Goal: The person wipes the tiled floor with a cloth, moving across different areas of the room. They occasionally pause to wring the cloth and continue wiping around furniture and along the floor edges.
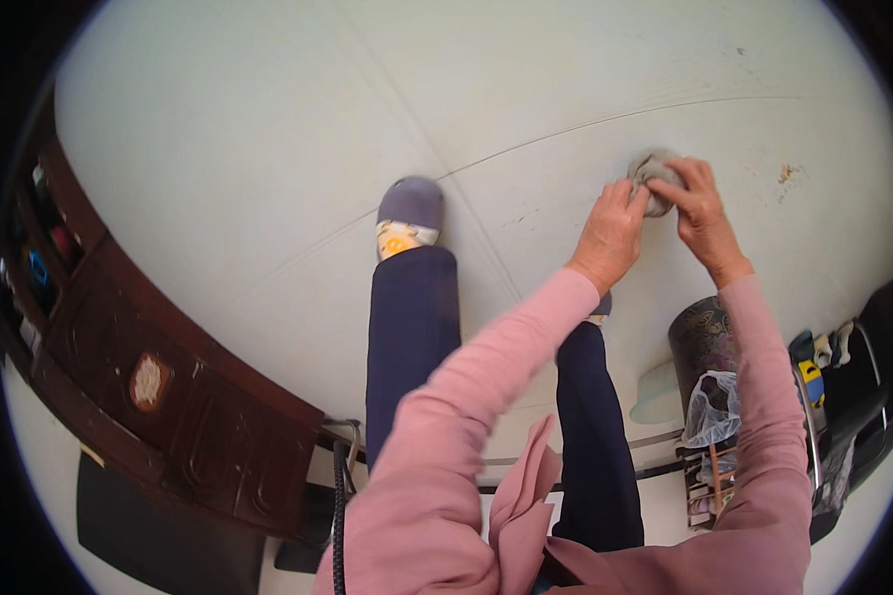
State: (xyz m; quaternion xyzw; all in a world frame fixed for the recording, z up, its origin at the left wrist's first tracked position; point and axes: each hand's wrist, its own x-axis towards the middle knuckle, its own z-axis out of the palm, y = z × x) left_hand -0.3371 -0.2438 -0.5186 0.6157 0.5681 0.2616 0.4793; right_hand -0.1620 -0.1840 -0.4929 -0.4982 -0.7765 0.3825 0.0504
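A bunched grey-beige cloth (pixel 651 168) is held out over the pale tiled floor (pixel 536 67), right of the middle of the view. My left hand (pixel 612 230) grips its near left side with the fingertips. From the right, my right hand (pixel 701 212) has its fingers bent over the same cloth, and the two hands nearly meet. Whether the cloth touches the floor I cannot tell. Yellowish crumbs or debris (pixel 786 175) lie on the floor to the right of the hands. Small dark marks (pixel 522 217) show on a tile to their left.
My shoe (pixel 412 201) stands left of the hands. A dark wooden cabinet (pixel 149 454) curves along the left. Near my right arm are a dark patterned bin (pixel 699 327) with a clear plastic bag (pixel 714 416), a pale green container (pixel 656 396) and black furniture (pixel 874 357).
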